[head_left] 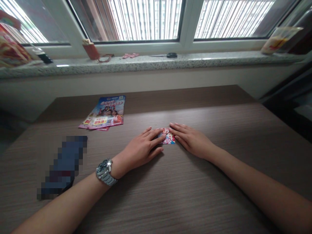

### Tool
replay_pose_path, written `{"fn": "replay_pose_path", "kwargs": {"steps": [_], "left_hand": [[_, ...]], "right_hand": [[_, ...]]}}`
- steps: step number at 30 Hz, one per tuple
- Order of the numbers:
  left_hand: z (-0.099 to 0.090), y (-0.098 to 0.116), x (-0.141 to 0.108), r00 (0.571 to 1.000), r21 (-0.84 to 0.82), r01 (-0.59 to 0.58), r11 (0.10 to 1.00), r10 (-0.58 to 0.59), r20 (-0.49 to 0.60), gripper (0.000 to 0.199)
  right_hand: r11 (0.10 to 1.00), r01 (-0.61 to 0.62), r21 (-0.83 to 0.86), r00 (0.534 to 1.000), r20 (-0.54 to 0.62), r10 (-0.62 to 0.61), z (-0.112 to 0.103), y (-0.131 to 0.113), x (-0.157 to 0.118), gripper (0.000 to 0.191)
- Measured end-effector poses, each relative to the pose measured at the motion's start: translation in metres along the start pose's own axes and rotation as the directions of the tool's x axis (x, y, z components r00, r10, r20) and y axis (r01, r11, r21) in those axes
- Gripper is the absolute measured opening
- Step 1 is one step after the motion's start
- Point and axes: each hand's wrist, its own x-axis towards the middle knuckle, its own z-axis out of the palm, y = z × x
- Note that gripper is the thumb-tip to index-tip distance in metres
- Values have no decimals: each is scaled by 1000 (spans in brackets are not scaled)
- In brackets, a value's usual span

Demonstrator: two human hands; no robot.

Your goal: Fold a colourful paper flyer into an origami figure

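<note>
A small folded piece of printed paper (168, 139), red, white and blue, lies flat on the brown wooden table (185, 195). My left hand (141, 148) rests palm down with its fingers spread, the fingertips on the paper's left part. From the other side my right hand (192, 139) reaches in, fingers stretched out, its fingertips at the paper's right and upper edge. Parts of the paper are hidden under the fingers. A metal wristwatch (106, 172) is on my left wrist.
Several colourful flyers (107, 112) lie stacked at the back left. A blurred-out dark rectangular object (64, 165) is beside my left forearm. Along the stone windowsill (146, 65) are scissors (170, 55), a red container (90, 49), pink scraps (131, 56) and a plastic cup (275, 42).
</note>
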Motion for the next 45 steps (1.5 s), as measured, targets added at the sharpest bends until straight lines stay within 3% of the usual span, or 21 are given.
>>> {"fn": "replay_pose_path", "kwargs": {"steps": [10,18,23,29,38,45], "left_hand": [[2,0,-1,1000,-27,-2,1000,2,-21,50],[4,2,-2,1000,-27,16,1000,-17,-22,49],[5,5,1,1000,-1,18,1000,-18,-24,50],[7,9,5,1000,24,18,1000,-18,-12,53],[-1,-8,1,996,-54,-87,995,89,20,51],[-5,-15,-1,997,-32,-74,997,75,30,50]], "right_hand": [[993,-39,112,997,-55,46,6,7,-2,48],[994,-52,93,996,-72,59,6,5,-3,48],[996,4,94,995,-96,5,4,0,-2,50],[994,66,84,998,-10,-66,4,-4,0,57],[994,55,94,998,-4,-55,5,-2,1,57],[996,39,84,999,5,-39,4,-4,1,57]]}}
